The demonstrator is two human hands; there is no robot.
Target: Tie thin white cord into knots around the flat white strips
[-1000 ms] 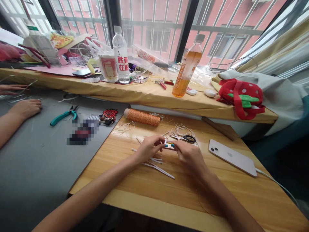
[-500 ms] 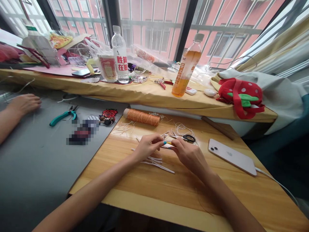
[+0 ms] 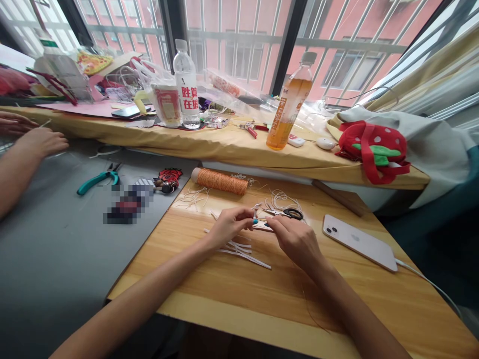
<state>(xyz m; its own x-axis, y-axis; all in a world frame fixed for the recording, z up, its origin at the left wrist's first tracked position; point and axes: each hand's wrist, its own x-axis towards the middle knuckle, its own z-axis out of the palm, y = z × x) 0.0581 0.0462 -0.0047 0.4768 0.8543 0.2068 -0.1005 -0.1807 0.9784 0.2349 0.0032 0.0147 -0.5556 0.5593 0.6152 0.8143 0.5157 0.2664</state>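
Over the wooden table, my left hand point(image 3: 232, 224) pinches a small whitish piece point(image 3: 255, 213) that stands up from its fingertips. My right hand point(image 3: 294, 237) is closed just to the right, fingertips together; what it grips is too small and covered to make out. Pale strips point(image 3: 241, 249) lie loose on the wood under and beside my left hand. Scissors with black handles point(image 3: 293, 214) rest just beyond my right hand, near a coil of white cord point(image 3: 283, 199).
A spool of orange cord point(image 3: 220, 180) lies at the table's back edge. To the right is a phone point(image 3: 359, 242) with a cable. Pliers point(image 3: 98, 180) lie on the grey table, where another person's hands point(image 3: 41, 142) work. Bottles point(image 3: 290, 107) stand on the cloth-covered ledge.
A yellow bit between my fingertips no longer shows, and the whitish piece now stands up at my left fingertips. On the far left, the other person's second hand has come into view.
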